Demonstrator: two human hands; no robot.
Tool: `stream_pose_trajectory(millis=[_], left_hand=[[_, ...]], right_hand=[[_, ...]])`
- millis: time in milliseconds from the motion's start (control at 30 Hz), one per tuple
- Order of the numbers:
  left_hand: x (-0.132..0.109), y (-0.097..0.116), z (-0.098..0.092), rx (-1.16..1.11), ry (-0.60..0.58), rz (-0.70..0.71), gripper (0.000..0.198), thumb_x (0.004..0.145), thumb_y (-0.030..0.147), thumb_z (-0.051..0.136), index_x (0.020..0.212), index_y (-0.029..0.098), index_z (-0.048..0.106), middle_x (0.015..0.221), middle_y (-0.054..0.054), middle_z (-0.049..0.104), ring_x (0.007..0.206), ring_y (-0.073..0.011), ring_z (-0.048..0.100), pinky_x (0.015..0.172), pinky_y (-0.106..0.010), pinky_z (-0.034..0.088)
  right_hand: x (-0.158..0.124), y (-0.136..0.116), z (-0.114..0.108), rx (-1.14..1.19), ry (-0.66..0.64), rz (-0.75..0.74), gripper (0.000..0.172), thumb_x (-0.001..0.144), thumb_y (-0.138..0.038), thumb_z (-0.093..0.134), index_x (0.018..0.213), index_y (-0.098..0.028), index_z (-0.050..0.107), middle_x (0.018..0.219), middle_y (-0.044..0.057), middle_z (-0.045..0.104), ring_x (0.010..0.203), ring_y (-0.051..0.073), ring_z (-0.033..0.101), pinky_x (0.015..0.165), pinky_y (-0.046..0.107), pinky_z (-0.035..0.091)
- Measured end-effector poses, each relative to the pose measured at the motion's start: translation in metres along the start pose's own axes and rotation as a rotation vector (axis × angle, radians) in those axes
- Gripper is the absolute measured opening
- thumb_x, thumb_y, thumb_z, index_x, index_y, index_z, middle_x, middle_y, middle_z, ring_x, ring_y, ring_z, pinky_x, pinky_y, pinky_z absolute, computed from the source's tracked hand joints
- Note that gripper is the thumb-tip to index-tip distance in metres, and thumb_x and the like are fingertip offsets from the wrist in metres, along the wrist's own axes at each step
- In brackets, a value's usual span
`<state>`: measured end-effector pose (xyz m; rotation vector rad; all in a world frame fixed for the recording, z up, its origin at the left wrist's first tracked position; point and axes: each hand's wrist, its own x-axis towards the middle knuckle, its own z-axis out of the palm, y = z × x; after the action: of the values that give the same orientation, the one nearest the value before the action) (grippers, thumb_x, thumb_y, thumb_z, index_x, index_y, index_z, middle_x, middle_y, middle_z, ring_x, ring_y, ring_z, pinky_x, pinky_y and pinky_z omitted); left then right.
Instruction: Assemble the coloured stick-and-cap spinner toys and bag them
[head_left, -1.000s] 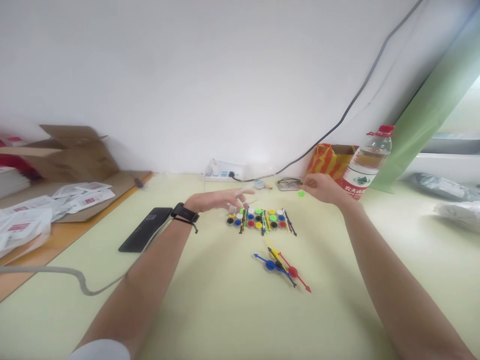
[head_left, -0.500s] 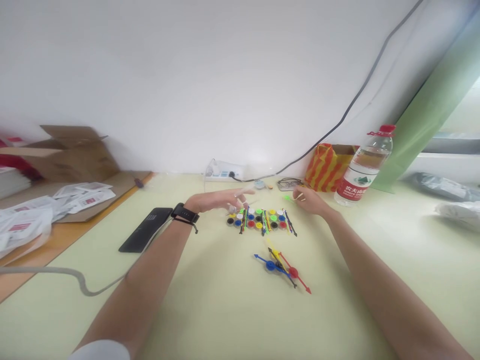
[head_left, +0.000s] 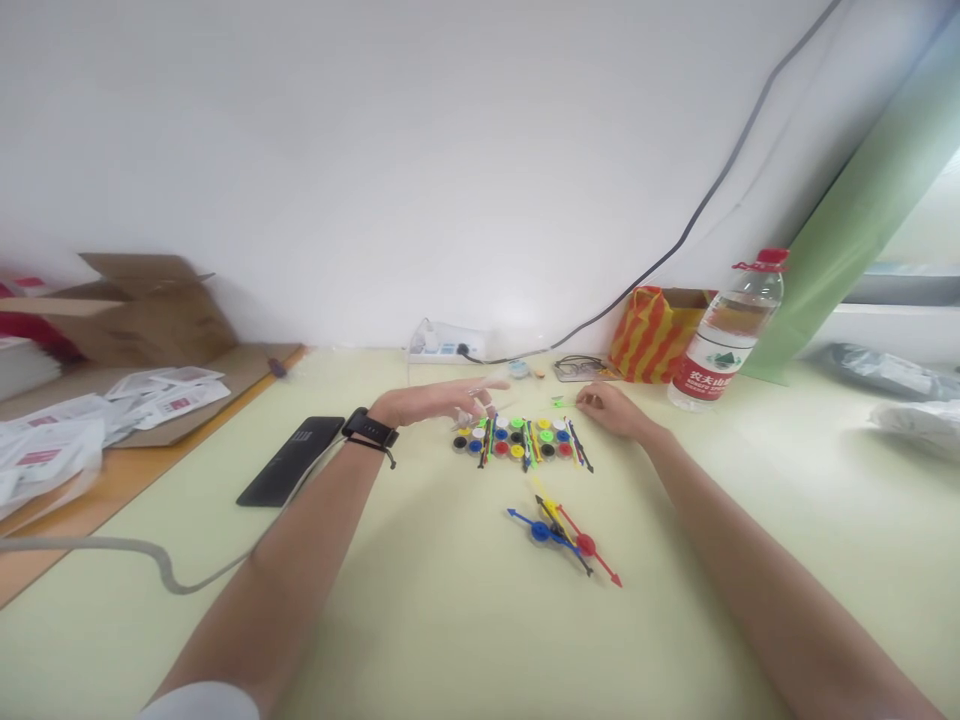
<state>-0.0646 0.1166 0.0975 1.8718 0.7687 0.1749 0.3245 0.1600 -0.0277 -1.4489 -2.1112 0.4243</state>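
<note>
My left hand (head_left: 439, 402), wearing a black watch (head_left: 370, 430), hovers at the left end of a set of small coloured discs (head_left: 517, 452). Its fingers are stretched forward; something pale and translucent near the fingertips is too blurred to name. Bundles of coloured arrow pointers (head_left: 531, 444) lie across the discs. My right hand (head_left: 609, 408) rests behind the right end of the set, fingers pinched on a thin green arrow pointer (head_left: 558, 402) that sticks out to the left. Nearer me lie blue (head_left: 541, 532), red (head_left: 586, 545), yellow and black arrow spinners, overlapping.
A black phone-like slab (head_left: 292, 460) with a cable lies left of my forearm. At the back are a power strip (head_left: 439, 345), glasses (head_left: 581, 367), a striped bag (head_left: 651, 335) and a water bottle (head_left: 724, 345). Cardboard (head_left: 150, 310) and white packets (head_left: 165, 390) occupy the left.
My right hand has come down and slightly toward me, and the green arrow pointer has shifted left with it. My left hand and the spinners have stayed put.
</note>
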Motion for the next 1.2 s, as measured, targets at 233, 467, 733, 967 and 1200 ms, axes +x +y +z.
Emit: stream_pose_trajectory(millis=[233,467,733,967,1200], left_hand=[[0.0,0.0,0.0,-0.029,-0.004,0.008,0.067,0.092,0.047,0.059,0.154,0.035,0.039,0.131,-0.007,0.056,0.111,-0.023,0.057,0.097,-0.034,0.045],[0.001,-0.001,0.0,-0.096,-0.023,0.043,0.066,0.091,0.044,0.058,0.153,0.034,0.041,0.126,-0.006,0.058,0.104,-0.021,0.056,0.091,-0.033,0.045],[0.002,0.006,0.008,-0.18,-0.083,0.107,0.066,0.091,0.04,0.057,0.154,0.031,0.04,0.123,-0.008,0.059,0.102,-0.0209,0.056,0.087,-0.032,0.046],[0.004,0.008,0.012,-0.249,-0.139,0.16,0.067,0.09,0.04,0.056,0.154,0.029,0.04,0.125,-0.011,0.058,0.103,-0.023,0.054,0.084,-0.032,0.047],[0.01,0.01,0.021,-0.321,-0.209,0.195,0.07,0.088,0.036,0.056,0.155,0.028,0.038,0.133,-0.01,0.057,0.116,-0.0258,0.052,0.088,-0.033,0.046]], right_hand=[[-0.002,-0.023,-0.014,0.166,0.092,0.026,0.02,0.089,-0.039,0.061,0.085,-0.019,0.063,0.082,0.007,0.071,0.071,0.02,0.065,0.068,0.033,0.054],[-0.009,-0.08,-0.084,0.444,0.295,-0.048,0.037,0.082,-0.054,0.075,0.091,-0.018,0.071,0.084,0.008,0.074,0.078,0.022,0.072,0.078,0.038,0.06],[-0.033,-0.156,-0.111,0.508,0.202,-0.22,0.032,0.08,-0.051,0.079,0.091,-0.021,0.075,0.083,0.006,0.074,0.08,0.023,0.072,0.077,0.039,0.061],[-0.032,-0.173,-0.098,0.491,0.163,-0.246,0.035,0.081,-0.052,0.079,0.096,-0.02,0.076,0.086,0.007,0.076,0.082,0.024,0.072,0.073,0.037,0.061],[-0.026,-0.184,-0.082,0.328,0.041,-0.35,0.024,0.085,-0.045,0.075,0.09,-0.022,0.081,0.088,0.005,0.078,0.077,0.021,0.067,0.069,0.034,0.051]])
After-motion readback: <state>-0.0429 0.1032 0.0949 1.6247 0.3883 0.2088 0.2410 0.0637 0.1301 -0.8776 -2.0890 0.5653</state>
